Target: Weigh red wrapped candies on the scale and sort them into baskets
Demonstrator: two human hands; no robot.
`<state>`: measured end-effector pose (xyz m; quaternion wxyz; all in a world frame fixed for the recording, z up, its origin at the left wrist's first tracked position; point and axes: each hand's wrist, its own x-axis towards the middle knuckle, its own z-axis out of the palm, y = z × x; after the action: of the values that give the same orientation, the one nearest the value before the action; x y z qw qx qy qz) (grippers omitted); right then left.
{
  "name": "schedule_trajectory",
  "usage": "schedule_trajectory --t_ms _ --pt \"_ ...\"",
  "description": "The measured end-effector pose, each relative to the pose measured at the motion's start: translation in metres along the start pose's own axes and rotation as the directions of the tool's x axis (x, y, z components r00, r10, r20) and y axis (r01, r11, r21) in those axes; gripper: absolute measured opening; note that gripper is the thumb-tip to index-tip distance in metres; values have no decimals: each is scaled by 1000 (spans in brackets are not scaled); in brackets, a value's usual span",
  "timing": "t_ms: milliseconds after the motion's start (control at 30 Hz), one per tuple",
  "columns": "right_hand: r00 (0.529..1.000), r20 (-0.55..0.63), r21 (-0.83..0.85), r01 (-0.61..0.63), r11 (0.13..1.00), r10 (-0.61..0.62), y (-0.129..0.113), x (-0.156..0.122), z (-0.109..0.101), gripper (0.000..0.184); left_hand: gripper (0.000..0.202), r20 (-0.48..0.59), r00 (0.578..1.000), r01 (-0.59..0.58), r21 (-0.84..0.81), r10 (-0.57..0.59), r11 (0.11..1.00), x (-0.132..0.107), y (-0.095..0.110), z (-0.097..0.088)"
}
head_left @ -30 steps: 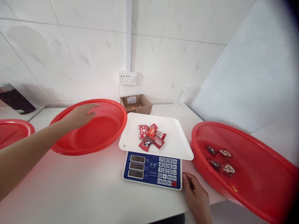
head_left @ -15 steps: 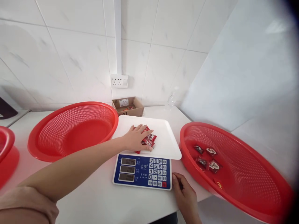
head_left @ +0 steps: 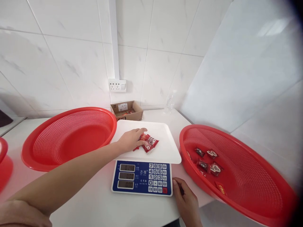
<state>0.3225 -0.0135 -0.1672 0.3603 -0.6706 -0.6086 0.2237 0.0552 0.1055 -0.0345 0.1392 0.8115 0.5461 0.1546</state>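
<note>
My left hand [head_left: 131,140] reaches over the white pan [head_left: 165,148] of a digital scale [head_left: 142,178]. Its thumb and fingers close round a small pile of red snack packets [head_left: 149,145] with white lettering. The packets stick out to the right of the thumb; part of the pile is hidden under the hand. My right hand [head_left: 187,200] rests by the scale's lower right corner, fingers loosely curled in, thumb tip at the scale's edge. Nothing shows in it. The top display seems to read 0.198.
On the right stands a red perforated basket [head_left: 251,186] with several dark and red packets [head_left: 214,168] inside. Another red basket [head_left: 87,135] is left of the scale, and a third [head_left: 2,148] is cut off at the left edge. Behind the pan sits an open cardboard box [head_left: 126,110].
My left hand was spread flat over the packets; its fingers have drawn in and back left, uncovering more of them. The top display changed from about 0.046. My right hand stays by the scale.
</note>
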Motion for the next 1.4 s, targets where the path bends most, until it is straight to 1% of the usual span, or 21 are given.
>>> schedule_trajectory --t_ms 67,133,233,333,433,500,600,667,733,800,867,967,1033,1133,1233,1333,1400 --pt "1000 5 -7 1 1000 -1 0 0 0 43 47 -44 999 17 -14 -18 1000 0 1 -4" --pt "1000 10 -4 7 1000 -7 0 0 0 43 42 -92 994 50 -17 -51 999 -2 0 -12" --pt "1000 12 8 17 1000 -17 -1 0 0 42 40 -176 977 122 4 -119 993 -8 -6 -33" --pt "1000 8 21 22 1000 -22 -2 0 -1 42 41 -271 943 217 56 -195 974 -21 -21 -59" --pt "1000 11 26 19 999 -19 -2 -1 -1 42 44 -321 902 343 128 -288 931 -38 -43 -81" --pt "1000 12 24 16 1000 -16 -1 -1 0 41 46 -324 882 413 178 -343 893 -50 -60 -90" --pt "1000 6 16 14 1000 -14 2 0 2 42 48 -286 873 467 251 -396 848 -62 -83 -94" --pt "1000 -2 15 18 1000 -18 3 0 3 42 48 -246 884 458 297 -397 838 -66 -95 -92" --pt "1000 -6 19 22 1000 -22 2 0 2 42 50 -216 907 418 339 -362 843 -66 -99 -87" --pt "1000 0 24 22 999 -22 0 0 1 42 53 -190 935 350 364 -299 863 -61 -95 -82" --pt "1000 7 29 19 999 -19 -2 0 0 44 56 -160 960 272 361 -228 892 -54 -84 -76" --pt "1000 16 34 11 999 -12 -6 0 -2 45 59 -70 991 130 316 -114 940 -40 -55 -63" --pt "1000 19 31 7 999 -7 -7 1 -2 45 64 17 999 22 272 -28 962 -31 -34 -53" --pt "1000 4 38 16 999 -16 -6 1 -2 45 74 151 986 -105 195 76 975 -17 -6 -36" --pt "1000 -1 47 24 999 -24 -3 1 -1 45 87 243 962 -163 135 127 977 -4 10 -20" --pt "1000 -2 57 18 998 -18 -3 -1 0 44 91 279 949 -186 107 150 977 6 17 -8" --pt "1000 -23 79 8 997 -6 -5 -2 1 43 88 275 948 -196 100 162 976 10 19 -2"
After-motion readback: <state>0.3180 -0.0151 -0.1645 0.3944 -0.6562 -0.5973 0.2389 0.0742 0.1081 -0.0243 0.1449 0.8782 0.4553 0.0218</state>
